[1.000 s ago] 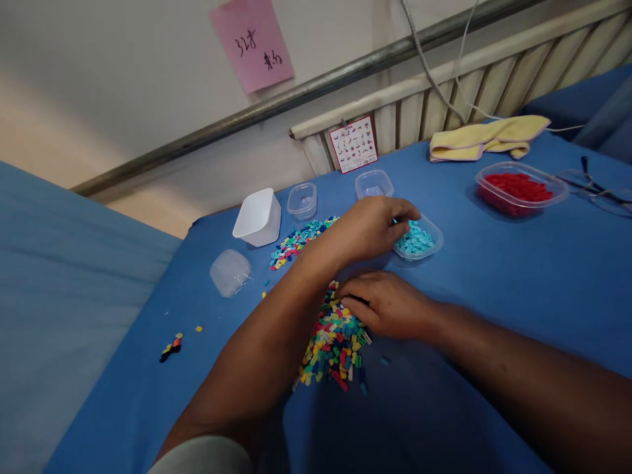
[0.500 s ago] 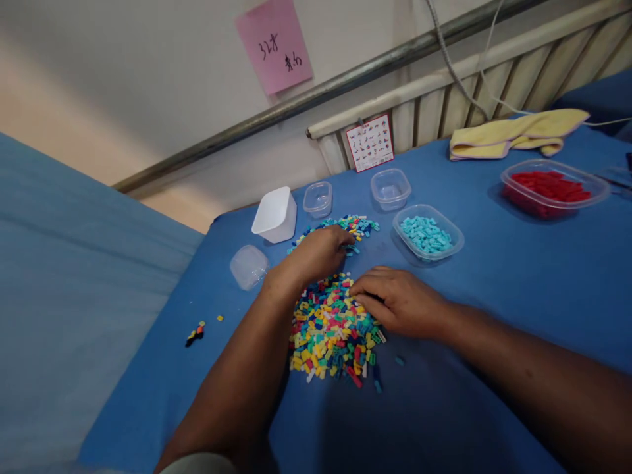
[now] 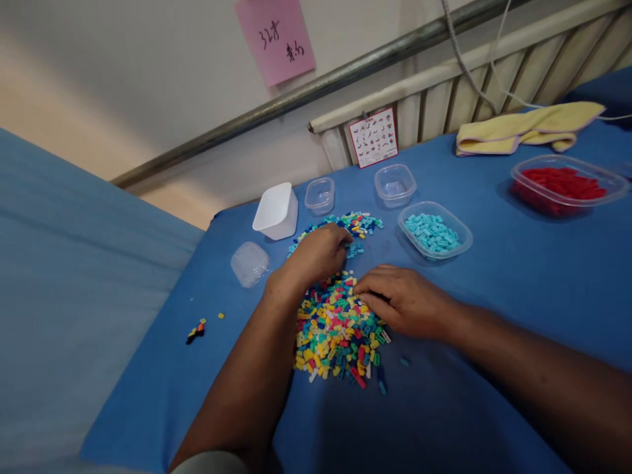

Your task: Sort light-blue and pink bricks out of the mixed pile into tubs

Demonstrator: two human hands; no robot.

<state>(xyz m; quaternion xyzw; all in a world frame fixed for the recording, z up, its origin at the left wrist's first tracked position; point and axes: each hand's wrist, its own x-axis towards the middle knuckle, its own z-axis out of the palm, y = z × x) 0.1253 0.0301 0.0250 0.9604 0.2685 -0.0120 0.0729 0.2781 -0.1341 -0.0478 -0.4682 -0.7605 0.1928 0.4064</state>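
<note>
A heap of small multicoloured plastic building pieces (image 3: 336, 329) lies on the blue table cover. Beyond it spreads a second, mostly blue and turquoise pile (image 3: 368, 224). My left hand (image 3: 323, 251) reaches over the near heap to the front of the far pile, its fingers curled downward among turquoise pieces. Its palm side is hidden, so what it grips does not show. At the right edge of the near heap, my right hand (image 3: 402, 299) rests low with bent fingers, thumb and fingertips close together by the pieces. Anything between those tips is too small to make out.
Behind the piles stand a white tub (image 3: 276, 212) and two clear containers (image 3: 320, 195) (image 3: 395, 185). To the right are containers of turquoise pieces (image 3: 432, 232) and red pieces (image 3: 565, 185), plus a yellow cloth (image 3: 528, 130). A clear lid-like tray (image 3: 249, 264) and joined pieces (image 3: 196, 332) lie left.
The view has shifted slightly, so the containers at right appear farther right. Both hands keep nearly the same places over the piles, with only small finger movement.
</note>
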